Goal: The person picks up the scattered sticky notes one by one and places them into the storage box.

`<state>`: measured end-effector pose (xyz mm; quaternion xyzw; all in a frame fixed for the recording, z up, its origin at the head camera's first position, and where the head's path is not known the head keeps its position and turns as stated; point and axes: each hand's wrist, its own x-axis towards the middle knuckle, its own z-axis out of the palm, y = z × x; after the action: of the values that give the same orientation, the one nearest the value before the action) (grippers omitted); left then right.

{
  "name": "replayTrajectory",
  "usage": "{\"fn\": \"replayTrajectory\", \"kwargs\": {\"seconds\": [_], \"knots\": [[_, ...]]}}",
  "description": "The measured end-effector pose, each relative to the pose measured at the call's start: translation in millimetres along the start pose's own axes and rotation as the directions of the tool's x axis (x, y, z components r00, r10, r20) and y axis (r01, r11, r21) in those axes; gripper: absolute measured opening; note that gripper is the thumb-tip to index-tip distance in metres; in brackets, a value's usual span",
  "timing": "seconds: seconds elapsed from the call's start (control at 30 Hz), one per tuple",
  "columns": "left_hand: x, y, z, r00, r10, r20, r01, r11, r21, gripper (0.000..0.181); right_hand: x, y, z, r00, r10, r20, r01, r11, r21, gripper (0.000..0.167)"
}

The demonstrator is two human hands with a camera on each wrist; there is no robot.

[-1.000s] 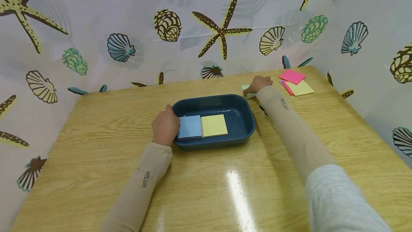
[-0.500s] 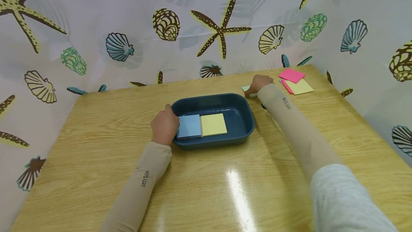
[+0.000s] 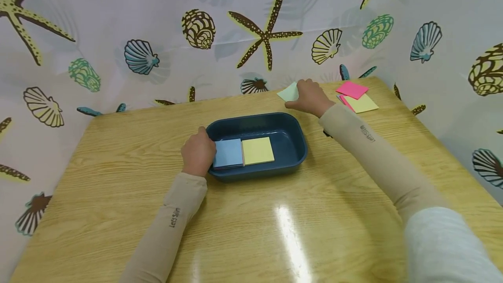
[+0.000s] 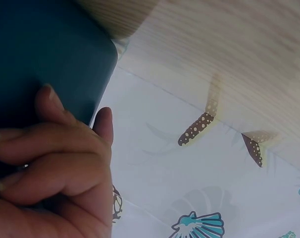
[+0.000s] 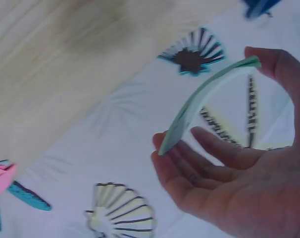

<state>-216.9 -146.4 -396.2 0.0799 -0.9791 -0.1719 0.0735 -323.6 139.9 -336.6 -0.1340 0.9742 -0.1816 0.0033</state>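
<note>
A dark blue plastic bin [image 3: 290, 154] stands mid-table. At its left end my left hand [image 3: 198, 152] grips the rim, fingers curled against the wall in the left wrist view. Inside the bin lie a blue sticky note pad [image 3: 229, 153] and a yellow pad [image 3: 258, 150], side by side. Behind the bin's right corner, my right hand [image 3: 311, 97] holds a pale green sticky note pad [image 3: 289, 92] above the table. In the right wrist view the green pad [image 5: 199, 99] bows between thumb and fingertips.
At the back right of the wooden table [image 3: 129, 156] lie a pink sticky note pad [image 3: 352, 89] and a yellow one [image 3: 364, 103], overlapping, with edges of others beneath. A shell-print cloth [image 3: 165, 25] hangs behind the table. A small dark object [image 3: 326, 133] shows under the right forearm.
My right hand has lifted the green pad off the table and tilted it up. My left hand stays on the bin's rim.
</note>
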Motion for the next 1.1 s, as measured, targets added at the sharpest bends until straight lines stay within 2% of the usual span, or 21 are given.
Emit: {"fn": "replayTrajectory", "kwargs": {"seconds": [0.1,0.2,0.3,0.4,0.5,0.63,0.77,0.9,1.1], "knots": [[-0.1,-0.2,-0.7,1.000,0.011,-0.004,-0.011,1.000,0.003,0.026,-12.6,-17,-4,0.992,-0.127,-0.008,0.127,0.992,0.019,0.064],[0.1,-0.6,-0.7,1.000,0.024,-0.016,-0.024,1.000,0.008,0.025,-25.0,-32,-4,0.965,-0.261,0.021,0.260,0.965,0.035,0.068],[0.3,-0.7,-0.7,0.999,0.030,-0.022,-0.029,1.000,0.010,0.024,-35.9,-46,1,0.916,-0.386,0.109,0.382,0.922,0.054,0.067],[0.8,-0.1,-1.2,1.000,0.026,-0.016,-0.026,1.000,0.014,0.025,-44.0,-58,9,0.869,-0.434,0.238,0.436,0.899,0.048,0.066],[1.3,-0.3,-2.0,1.000,0.022,-0.011,-0.022,1.000,0.014,0.026,-47.2,-69,19,0.833,-0.424,0.355,0.456,0.890,-0.006,0.064],[1.6,-1.0,-2.5,1.000,0.016,-0.008,-0.016,1.000,0.009,0.028,-44.9,-83,31,0.800,-0.375,0.468,0.478,0.870,-0.121,0.061],[1.6,-1.5,-2.4,1.000,0.013,-0.003,-0.013,1.000,0.006,0.030,-39.7,-94,43,0.776,-0.322,0.542,0.495,0.843,-0.208,0.063],[1.6,-1.4,-1.9,1.000,0.006,0.011,-0.006,1.000,0.011,0.032,-36.7,-102,53,0.766,-0.285,0.576,0.494,0.835,-0.244,0.070],[1.5,0.5,-1.8,0.999,-0.014,0.038,0.014,1.000,0.018,0.034,-33.9,-108,62,0.764,-0.253,0.594,0.489,0.827,-0.277,0.072]]}}
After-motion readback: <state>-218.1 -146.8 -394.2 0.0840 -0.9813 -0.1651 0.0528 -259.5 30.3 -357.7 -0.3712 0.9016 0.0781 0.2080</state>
